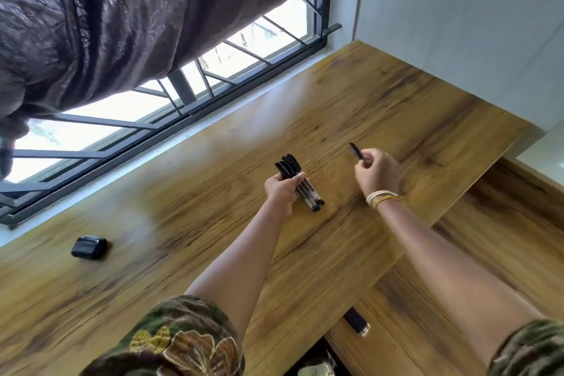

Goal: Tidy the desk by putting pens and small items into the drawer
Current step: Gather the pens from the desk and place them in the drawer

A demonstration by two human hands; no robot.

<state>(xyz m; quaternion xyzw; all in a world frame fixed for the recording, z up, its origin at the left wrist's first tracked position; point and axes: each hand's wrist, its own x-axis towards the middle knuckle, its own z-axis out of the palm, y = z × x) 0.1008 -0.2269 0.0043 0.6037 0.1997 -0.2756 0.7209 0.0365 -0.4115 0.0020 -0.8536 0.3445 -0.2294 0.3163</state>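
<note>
My left hand (282, 191) grips a bundle of several black-capped clear pens (300, 183) just above the wooden desk (183, 223). My right hand (377, 172) is raised to the right of the bundle and pinches a single black pen (356, 151) between its fingertips, with bangles on the wrist. A small black case (89, 247) lies on the desk at the left. At the bottom edge the drawer (341, 339) below the desk front stands partly open, with a black handle (357, 322) on it.
A window with black bars (171, 101) and a brown curtain (122, 9) run along the desk's far side. A white wall (457, 24) closes the right end. Wooden cabinet fronts (488, 223) lie below the desk on the right.
</note>
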